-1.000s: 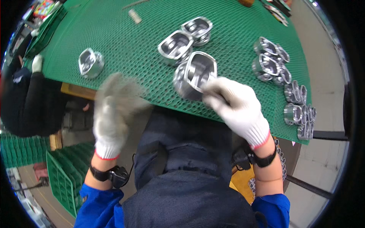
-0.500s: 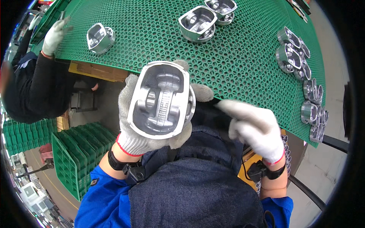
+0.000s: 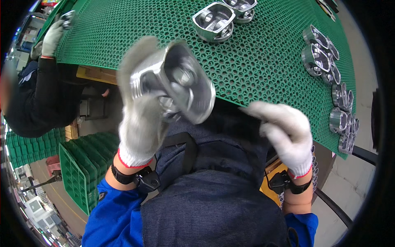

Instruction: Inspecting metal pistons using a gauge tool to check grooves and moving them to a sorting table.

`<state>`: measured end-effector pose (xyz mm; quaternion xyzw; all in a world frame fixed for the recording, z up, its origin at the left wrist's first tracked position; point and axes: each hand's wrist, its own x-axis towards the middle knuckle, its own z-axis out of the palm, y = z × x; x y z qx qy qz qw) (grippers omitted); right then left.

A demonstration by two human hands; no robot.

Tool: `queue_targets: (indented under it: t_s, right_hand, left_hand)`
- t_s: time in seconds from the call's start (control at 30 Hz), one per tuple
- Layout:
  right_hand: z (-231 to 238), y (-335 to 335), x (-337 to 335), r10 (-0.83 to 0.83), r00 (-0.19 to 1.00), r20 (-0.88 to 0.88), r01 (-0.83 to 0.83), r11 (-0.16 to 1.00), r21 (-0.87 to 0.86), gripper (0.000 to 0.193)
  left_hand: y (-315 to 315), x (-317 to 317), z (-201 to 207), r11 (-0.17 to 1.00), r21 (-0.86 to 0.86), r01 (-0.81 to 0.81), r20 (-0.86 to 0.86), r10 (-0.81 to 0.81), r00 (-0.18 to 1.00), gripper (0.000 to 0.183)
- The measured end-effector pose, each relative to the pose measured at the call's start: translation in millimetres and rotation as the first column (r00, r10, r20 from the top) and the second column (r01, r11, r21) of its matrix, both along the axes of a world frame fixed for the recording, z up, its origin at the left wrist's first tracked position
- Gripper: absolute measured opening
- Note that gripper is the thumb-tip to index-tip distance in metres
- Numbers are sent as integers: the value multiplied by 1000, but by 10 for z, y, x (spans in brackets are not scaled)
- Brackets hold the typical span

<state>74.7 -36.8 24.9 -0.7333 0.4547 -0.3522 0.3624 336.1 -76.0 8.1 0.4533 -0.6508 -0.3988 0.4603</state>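
Observation:
My left hand (image 3: 142,123), in a white knit glove, grips a silver metal piston (image 3: 196,88) over the near edge of the green mat. The piston is tilted, its hollow underside facing right, and it is blurred by motion. My right hand (image 3: 288,131), gloved the same way, hovers by the mat's front edge. Its index finger stretches left with the thumb apart below it, and nothing shows between them. The other fingers are partly hidden. Beyond my hands, more pistons (image 3: 214,22) stand hollow side up on the mat.
A green honeycomb mat (image 3: 263,61) covers the table. Several pistons (image 3: 316,59) line its right edge. At the far left a co-worker's gloved hand (image 3: 52,38) is at a shiny metal part (image 3: 67,18). Green crates (image 3: 84,173) stand on the floor at left.
My left hand has turned and tilted the piston. My right hand has moved slightly right. The lone piston at the mat's left has gone from its spot; the co-worker's hand has moved up and away.

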Motion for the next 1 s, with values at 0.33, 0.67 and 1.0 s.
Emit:
queue_targets:
  t_s: [0.33,0.67,1.0]
  right_hand:
    - [-221,49,115,13,999,-31,-14,999,-33,37]
    - [-96,2,68,74,974,-212,-83,996,-36,34]
    - [264,11,123,200,896,-397,-154,977,146,32]
  left_hand:
    - [126,-151,-79,710,353,610,-935,255,245,77]
    - [70,-211,-117,826,299,478,-878,42,477,93]
    - [13,-118,-185,953,-222,205,-213,-253,944,99]
